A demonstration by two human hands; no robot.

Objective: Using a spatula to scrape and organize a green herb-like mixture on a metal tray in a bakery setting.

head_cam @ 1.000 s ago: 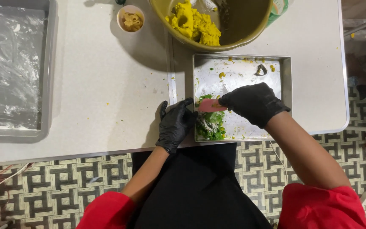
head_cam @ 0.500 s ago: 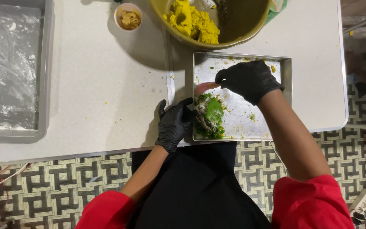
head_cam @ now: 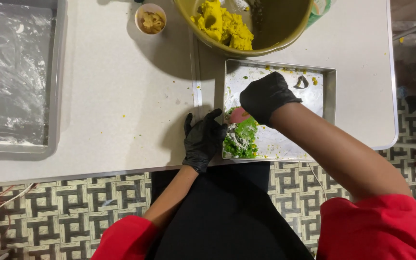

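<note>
Green dough is sitting near the tray edge; left hand bracing flat, right hand gripping a pink scraper, so hard pushing risks spilling it.

A: What differs from one second ago?
B: The right hand, then low over the green dough, lifted toward the tray's middle half a second ago and has now come back down, pressing its pink tool onto the dough's top.
A: And the dough?
B: It sits slightly reshaped against the left hand.
</note>
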